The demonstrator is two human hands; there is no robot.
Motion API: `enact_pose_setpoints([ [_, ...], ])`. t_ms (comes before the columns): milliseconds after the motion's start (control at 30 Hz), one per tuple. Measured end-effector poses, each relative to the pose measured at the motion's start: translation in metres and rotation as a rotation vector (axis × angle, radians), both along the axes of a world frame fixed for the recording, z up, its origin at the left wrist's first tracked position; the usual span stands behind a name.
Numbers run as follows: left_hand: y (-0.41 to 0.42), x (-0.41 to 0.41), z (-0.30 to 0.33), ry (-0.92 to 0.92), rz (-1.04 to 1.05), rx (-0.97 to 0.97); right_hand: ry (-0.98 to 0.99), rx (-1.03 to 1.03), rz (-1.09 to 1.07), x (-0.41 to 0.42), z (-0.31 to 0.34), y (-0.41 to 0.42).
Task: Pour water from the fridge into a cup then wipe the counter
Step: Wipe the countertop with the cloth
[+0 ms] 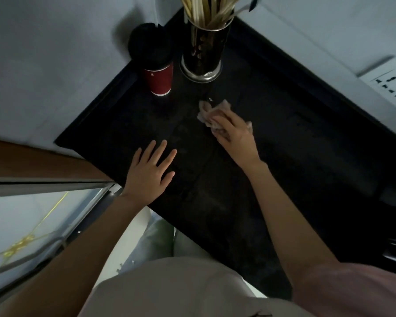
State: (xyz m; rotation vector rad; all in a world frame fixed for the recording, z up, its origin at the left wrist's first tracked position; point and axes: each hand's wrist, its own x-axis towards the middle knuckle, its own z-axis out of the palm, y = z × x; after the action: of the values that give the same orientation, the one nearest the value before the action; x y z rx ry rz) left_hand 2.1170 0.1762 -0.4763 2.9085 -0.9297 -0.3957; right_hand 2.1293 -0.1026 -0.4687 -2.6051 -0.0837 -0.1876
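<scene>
Two hands are over the black stone surface [272, 138]: the left hand [150, 172] lies flat with fingers spread, holding nothing, while the right hand [232, 131] presses its fingers down on a crumpled pale pink cloth [209, 110] that bunches out beyond the fingertips. A red paper cup with a black lid [157, 72] stands well beyond the cloth near the wall, beside a shiny metal holder of pale chopsticks [202, 53].

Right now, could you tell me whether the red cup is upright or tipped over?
Upright: the red cup stands on its base on the counter, beside the metal holder.
</scene>
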Motion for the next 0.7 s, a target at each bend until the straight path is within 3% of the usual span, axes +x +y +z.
enact_pose_setpoints([
  [167,0.001,0.0,-0.001,0.005,0.001,-0.004,-0.028,-0.02,-0.279,-0.041,-0.012,-0.068],
  [367,0.001,0.0,-0.002,0.002,0.001,-0.03,0.088,-0.035,-0.525,0.03,-0.004,-0.148],
  [533,0.001,0.0,0.001,0.022,0.009,-0.003,0.099,-0.077,-0.314,0.088,0.004,-0.104],
  [700,0.0,0.0,0.001,0.032,0.015,-0.011,0.043,-0.054,-0.058,0.059,-0.001,-0.031],
])
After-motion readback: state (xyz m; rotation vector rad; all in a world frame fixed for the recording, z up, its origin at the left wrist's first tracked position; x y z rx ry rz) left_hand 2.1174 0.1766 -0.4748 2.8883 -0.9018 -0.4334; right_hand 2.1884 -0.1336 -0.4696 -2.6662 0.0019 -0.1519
